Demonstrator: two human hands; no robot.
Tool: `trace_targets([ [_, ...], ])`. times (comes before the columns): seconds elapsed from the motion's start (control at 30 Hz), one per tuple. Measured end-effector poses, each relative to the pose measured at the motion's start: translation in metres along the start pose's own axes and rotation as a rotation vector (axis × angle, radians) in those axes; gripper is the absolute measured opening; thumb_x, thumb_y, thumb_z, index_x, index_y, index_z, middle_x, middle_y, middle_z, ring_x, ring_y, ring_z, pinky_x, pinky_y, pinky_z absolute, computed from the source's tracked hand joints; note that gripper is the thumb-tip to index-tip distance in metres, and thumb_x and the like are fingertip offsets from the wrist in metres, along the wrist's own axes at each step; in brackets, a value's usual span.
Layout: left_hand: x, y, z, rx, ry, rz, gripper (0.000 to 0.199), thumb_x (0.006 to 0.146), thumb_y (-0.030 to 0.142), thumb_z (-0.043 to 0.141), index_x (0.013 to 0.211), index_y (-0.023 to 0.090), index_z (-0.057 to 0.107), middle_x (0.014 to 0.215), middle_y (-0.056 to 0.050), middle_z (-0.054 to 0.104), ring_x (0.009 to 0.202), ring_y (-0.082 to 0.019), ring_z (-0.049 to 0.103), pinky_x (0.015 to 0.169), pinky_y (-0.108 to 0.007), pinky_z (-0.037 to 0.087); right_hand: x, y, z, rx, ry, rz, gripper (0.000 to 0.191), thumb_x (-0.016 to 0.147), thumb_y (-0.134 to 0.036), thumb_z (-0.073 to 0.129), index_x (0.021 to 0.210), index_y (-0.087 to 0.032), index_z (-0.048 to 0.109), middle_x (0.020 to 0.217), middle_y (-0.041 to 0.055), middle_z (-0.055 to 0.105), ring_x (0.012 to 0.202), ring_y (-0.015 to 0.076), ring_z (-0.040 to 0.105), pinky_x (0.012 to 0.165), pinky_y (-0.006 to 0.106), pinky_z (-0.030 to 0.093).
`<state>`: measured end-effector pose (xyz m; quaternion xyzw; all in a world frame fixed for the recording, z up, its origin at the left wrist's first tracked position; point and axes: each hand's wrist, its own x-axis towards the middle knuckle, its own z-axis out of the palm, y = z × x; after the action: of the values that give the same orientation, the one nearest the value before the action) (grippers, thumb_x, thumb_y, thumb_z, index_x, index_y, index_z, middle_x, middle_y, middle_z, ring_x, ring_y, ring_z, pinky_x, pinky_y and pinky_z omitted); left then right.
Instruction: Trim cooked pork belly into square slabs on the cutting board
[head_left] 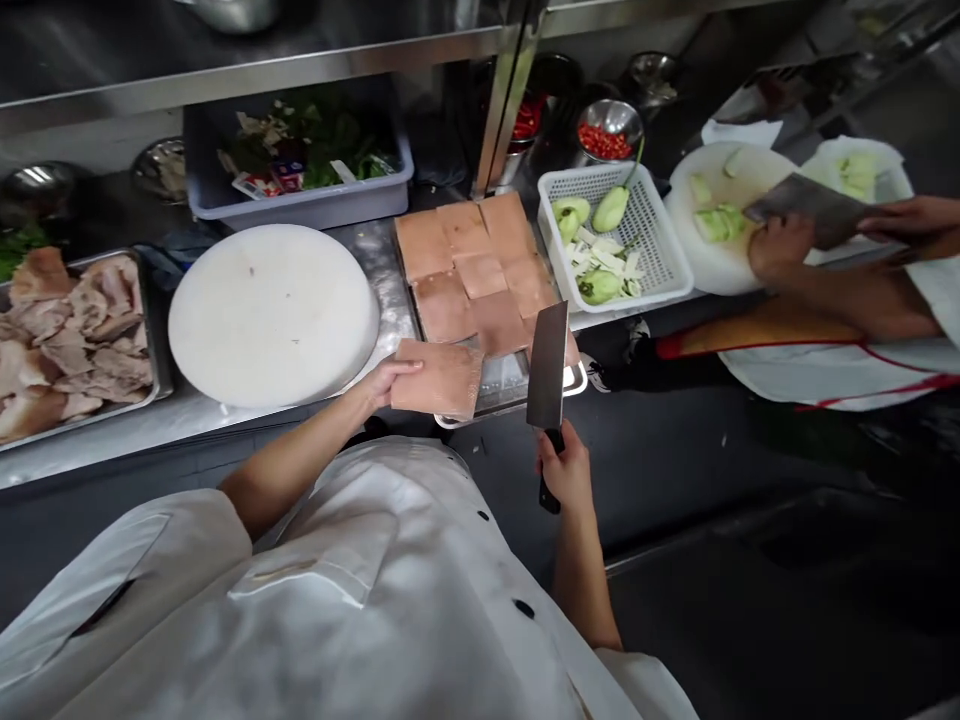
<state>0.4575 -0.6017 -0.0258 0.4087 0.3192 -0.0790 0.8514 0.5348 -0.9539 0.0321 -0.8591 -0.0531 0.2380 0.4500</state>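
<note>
My left hand [390,384] grips a flat square slab of pork skin [439,380] by its left edge, over the near left corner of a metal tray [510,400]. Similar pork slabs [466,275] lie side by side in that tray, covering most of it. In my right hand [564,465] is a cleaver [547,365] by its black handle, blade pointing up and away, over the tray's near right part. A round white cutting board [274,315] lies left of the tray, with a few small specks on it.
At far left, a tray of meat pieces [75,350]. Behind stands a grey bin [300,208] of greens and scraps. To the right are a white basket [671,270] of green eggplants and a bowl of chopped red chillies [606,140]. A co-worker's hands [784,245] cut vegetables there.
</note>
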Motion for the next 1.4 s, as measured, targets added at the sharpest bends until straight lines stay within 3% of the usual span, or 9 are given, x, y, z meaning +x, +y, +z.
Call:
trace_targets([
  [0.17,0.073,-0.012,0.018,0.346,-0.162,-0.030,0.063,0.048,0.021,0.092,0.106,0.016,0.068,0.102,-0.007,0.078,0.095,-0.027,0.073,0.092,-0.041,0.057,-0.020,0.030,-0.012,0.110,0.074,0.128,0.034,0.087,-0.057,0.064,0.092,-0.026,0.050,0.058,-0.0075,0.054,0.042,0.0146,0.054,0.041,0.026,0.045],
  [0.33,0.135,0.011,0.040,0.851,-0.262,-0.064,0.058,0.046,0.016,0.087,0.102,0.017,0.072,0.097,-0.005,0.076,0.099,-0.030,0.070,0.088,-0.036,0.056,-0.040,0.042,-0.012,0.158,0.114,0.189,0.037,0.085,-0.057,0.066,0.089,-0.025,0.047,0.057,-0.0086,0.053,0.040,0.0123,0.052,0.040,0.023,0.044],
  [0.5,0.162,0.030,0.066,1.413,-0.349,0.046,0.077,0.057,0.027,0.084,0.129,0.009,0.067,0.131,-0.015,0.071,0.120,-0.032,0.063,0.102,-0.034,0.049,-0.049,0.048,-0.008,0.184,0.097,0.209,0.035,0.086,-0.055,0.066,0.090,-0.025,0.048,0.057,-0.0090,0.053,0.041,0.0119,0.052,0.040,0.023,0.044],
  [0.63,0.149,0.018,0.077,1.738,-0.238,0.185,0.067,0.074,0.027,0.076,0.135,0.005,0.065,0.132,-0.021,0.069,0.121,-0.034,0.063,0.105,-0.035,0.046,-0.048,0.048,-0.009,0.164,0.086,0.209,0.036,0.087,-0.057,0.065,0.089,-0.025,0.049,0.057,-0.0085,0.053,0.042,0.0123,0.053,0.041,0.024,0.045],
  [0.77,0.100,-0.021,0.079,1.799,-0.053,0.352,0.055,0.095,0.026,0.054,0.146,0.006,0.056,0.144,-0.029,0.057,0.136,-0.041,0.052,0.113,-0.053,0.039,-0.041,0.044,-0.014,0.151,0.081,0.196,0.039,0.085,-0.060,0.066,0.091,-0.025,0.049,0.057,-0.0081,0.054,0.041,0.0134,0.054,0.040,0.025,0.045],
  [0.87,0.064,-0.061,0.078,1.891,-0.183,0.579,0.061,0.095,0.037,0.061,0.153,0.021,0.053,0.164,-0.022,0.041,0.151,-0.043,0.032,0.121,-0.066,0.023,-0.031,0.040,-0.018,0.142,0.072,0.172,0.039,0.086,-0.061,0.065,0.090,-0.026,0.049,0.056,-0.0078,0.054,0.041,0.0136,0.053,0.040,0.025,0.044],
  [0.97,0.054,-0.087,0.074,1.970,-0.211,0.590,0.068,0.094,0.035,0.064,0.160,0.032,0.045,0.172,-0.016,0.029,0.158,-0.045,0.020,0.118,-0.077,0.015,-0.020,0.033,-0.020,0.103,0.058,0.155,0.038,0.086,-0.061,0.065,0.088,-0.026,0.049,0.055,-0.0078,0.054,0.040,0.0140,0.053,0.041,0.025,0.044],
  [1.13,0.073,-0.084,0.060,1.929,0.025,0.507,0.071,0.097,0.035,0.060,0.165,0.034,0.037,0.177,-0.016,0.017,0.161,-0.049,0.005,0.110,-0.084,0.023,-0.006,0.022,-0.020,0.029,0.033,0.122,0.036,0.086,-0.059,0.065,0.089,-0.026,0.050,0.056,-0.0063,0.056,0.042,0.0160,0.056,0.042,0.027,0.045],
  [1.4,0.076,-0.067,0.056,1.775,-0.007,0.473,0.080,0.093,0.052,0.068,0.163,0.028,0.040,0.175,-0.019,0.017,0.159,-0.048,0.007,0.112,-0.072,0.035,-0.004,0.023,-0.020,0.025,0.029,0.118,0.033,0.088,-0.056,0.063,0.089,-0.026,0.049,0.056,-0.0063,0.055,0.043,0.0159,0.056,0.042,0.027,0.046],
])
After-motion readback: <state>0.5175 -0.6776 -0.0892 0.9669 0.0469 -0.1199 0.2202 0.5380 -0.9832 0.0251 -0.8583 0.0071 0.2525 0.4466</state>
